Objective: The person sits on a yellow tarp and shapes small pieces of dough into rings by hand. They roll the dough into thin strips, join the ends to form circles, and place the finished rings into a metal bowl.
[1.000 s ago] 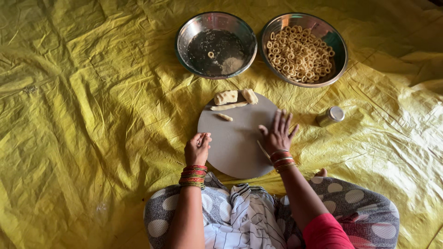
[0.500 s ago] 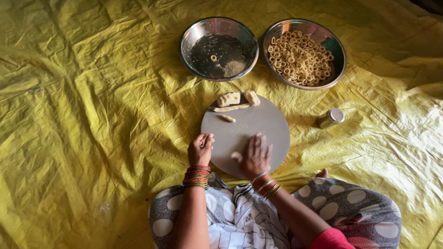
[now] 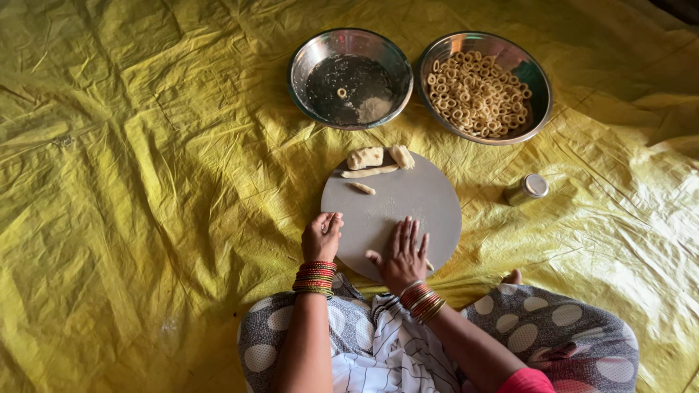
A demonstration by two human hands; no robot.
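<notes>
Right hand [image 3: 403,254] is lying flat, fingers spread, pressing a dough strand [image 3: 429,266] against the round board [image 3: 422,200]; the strand's end is peeking out to its right, long axis crosswise. Left hand [image 3: 321,236] is resting loosely curled, empty, at the board's left edge.

Left hand [image 3: 322,236] loosely curled, fingers bent, right hand [image 3: 402,251] flat, palm down, fingers spread, bangled wrists

Two steel bowls [image 3: 350,78], one round board [image 3: 408,204], four dough pieces [image 3: 365,158].
</notes>
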